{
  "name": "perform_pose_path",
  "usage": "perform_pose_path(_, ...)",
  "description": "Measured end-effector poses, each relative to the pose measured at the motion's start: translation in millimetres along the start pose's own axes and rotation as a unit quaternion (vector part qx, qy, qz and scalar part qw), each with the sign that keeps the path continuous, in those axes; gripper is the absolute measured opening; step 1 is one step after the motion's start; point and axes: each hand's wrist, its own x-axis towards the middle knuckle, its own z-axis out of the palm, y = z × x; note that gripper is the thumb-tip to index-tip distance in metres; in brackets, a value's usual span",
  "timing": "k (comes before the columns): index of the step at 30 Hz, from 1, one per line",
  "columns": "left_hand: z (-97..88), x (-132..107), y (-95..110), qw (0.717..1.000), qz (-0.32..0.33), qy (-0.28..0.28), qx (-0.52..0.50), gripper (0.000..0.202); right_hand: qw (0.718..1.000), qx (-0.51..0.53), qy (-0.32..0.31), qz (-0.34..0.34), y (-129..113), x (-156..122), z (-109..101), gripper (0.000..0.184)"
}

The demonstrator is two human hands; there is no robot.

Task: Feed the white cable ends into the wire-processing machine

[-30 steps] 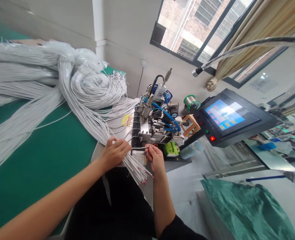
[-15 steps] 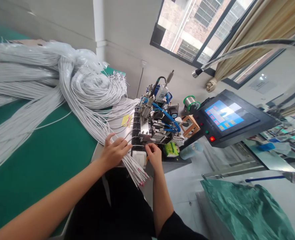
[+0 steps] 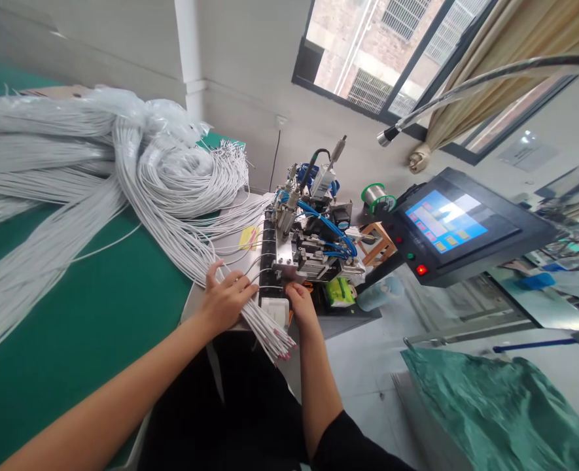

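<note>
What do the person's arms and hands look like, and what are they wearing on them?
The left hand and right hand wear no gloves. Both forearms are bare, with no watch on either wrist. A plain black sleeve stops near the right elbow; the left sleeve is out of view.

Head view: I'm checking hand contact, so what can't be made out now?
In the head view:
- Right hand: it hides any cable end within its grip.
- Left hand: its back hides the palm.
- Screen: text too small, partly glared.
- Leftmost white cables: cut off by the left edge.
</note>
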Motion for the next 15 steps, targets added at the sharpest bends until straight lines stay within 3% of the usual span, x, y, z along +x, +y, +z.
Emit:
perform_pose_path(8, 0.1, 0.0, 0.1, 1.000, 0.000, 0.010, 0.014, 0.024, 0.998, -0.035, 0.045, -0.021, 2.4, -23.6, -15.4, 0.041)
perform_pose_path(12, -1.7, -0.8, -1.7, 0.999, 0.026, 0.020, 0.005, 0.026, 0.997, -0.050, 0.050, -0.021, -11.1, -44.6, -30.9, 0.040)
perform_pose_path(15, -5.6, -1.0, -3.4, 0.997, 0.070, 0.035, -0.020, 0.027, 0.996, -0.080, 0.017, -0.030, -27.9, -58.4, -38.4, 0.036)
